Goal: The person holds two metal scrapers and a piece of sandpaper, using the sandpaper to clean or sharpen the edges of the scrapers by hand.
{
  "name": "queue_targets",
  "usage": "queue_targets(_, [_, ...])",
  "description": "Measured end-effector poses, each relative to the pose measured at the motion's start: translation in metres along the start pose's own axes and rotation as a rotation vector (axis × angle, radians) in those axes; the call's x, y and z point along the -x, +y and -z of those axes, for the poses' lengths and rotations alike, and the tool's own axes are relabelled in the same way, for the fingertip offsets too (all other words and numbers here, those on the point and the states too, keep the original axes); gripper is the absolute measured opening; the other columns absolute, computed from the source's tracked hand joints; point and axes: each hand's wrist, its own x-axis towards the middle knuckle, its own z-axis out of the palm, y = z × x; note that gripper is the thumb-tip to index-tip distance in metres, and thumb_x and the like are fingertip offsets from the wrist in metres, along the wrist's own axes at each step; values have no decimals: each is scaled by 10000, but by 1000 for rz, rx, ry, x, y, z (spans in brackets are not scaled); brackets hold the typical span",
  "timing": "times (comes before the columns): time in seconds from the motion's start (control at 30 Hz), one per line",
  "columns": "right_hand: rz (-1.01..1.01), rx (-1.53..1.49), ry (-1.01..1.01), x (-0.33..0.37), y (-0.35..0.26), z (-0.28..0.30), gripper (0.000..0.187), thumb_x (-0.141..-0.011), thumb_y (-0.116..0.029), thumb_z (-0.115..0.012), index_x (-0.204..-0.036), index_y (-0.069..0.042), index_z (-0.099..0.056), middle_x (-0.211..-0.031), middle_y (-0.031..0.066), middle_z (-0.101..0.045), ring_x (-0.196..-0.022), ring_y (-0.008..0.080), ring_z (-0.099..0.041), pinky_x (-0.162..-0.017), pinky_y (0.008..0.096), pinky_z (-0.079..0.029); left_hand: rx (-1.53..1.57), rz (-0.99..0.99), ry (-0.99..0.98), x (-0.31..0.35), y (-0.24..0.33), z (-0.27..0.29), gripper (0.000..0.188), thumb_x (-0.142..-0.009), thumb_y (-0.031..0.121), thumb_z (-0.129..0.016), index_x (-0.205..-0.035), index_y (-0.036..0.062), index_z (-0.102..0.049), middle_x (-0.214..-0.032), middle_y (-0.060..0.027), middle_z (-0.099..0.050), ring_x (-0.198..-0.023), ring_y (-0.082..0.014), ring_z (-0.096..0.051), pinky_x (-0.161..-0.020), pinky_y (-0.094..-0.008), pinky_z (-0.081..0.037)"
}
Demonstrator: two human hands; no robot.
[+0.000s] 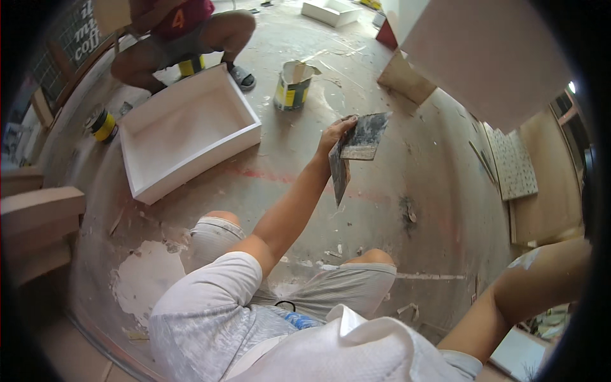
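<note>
Leftmost on my feed, the white box (188,121) lies hollow side up, perhaps for reaching inside. The bucket (291,97) stands upright near it. Forward of the knees, I see the left hand (335,132) grasping two stained scrapers (371,129), arm stretched ahead. The right hand is outside view; its grip I cannot tell.

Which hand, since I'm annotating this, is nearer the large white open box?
Left. The left hand holds flat dark blades right of the box, apart from it. The right hand is out of view; its arm extends toward the right edge.
</note>
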Motion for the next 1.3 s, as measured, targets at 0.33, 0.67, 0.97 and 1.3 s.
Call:
queue_targets(0.33, [-494,-601,-233,107,40,-120,281,-867,-281,-649,-979,-27,-604,-786,53,-593,-700,109,-547,-643,240,-447,-109,-102,291,28,63,24,229,-899,200,-575,-1052,33,-608,-907,-31,-642,-785,-120,-619,-724,-242,-497])
queue_targets(0.67, [-447,-494,-259,116,46,-106,300,-865,-251,-654,-1035,-16,-578,-842,76,-603,-751,123,-566,-656,246,-461,-216,22,162,-5,-4,36,273,-894,214,-583,-1081,16,-603,-930,-32,-642,-812,-110,-609,-748,-238,-485])
queue_targets(0.97, [-229,-135,-17,64,25,-30,328,-864,-224,-659,-1086,-6,-555,-893,97,-611,-797,136,-583,-668,250,-473,-95,145,6,-21,-66,8,185,-876,156,-605,-995,19,-637,-845,-43,-662,-721,-128,-626,-676,-257,-504])
queue_targets(1.3, [35,-104,116,6,-57,-37,369,-862,-194,-664,-1143,4,-529,-949,120,-620,-848,151,-602,-682,256,-487,-246,-24,98,-12,-17,15,248,-862,156,-627,-1060,8,-600,-896,-32,-642,-777,-106,-609,-707,-228,-490])
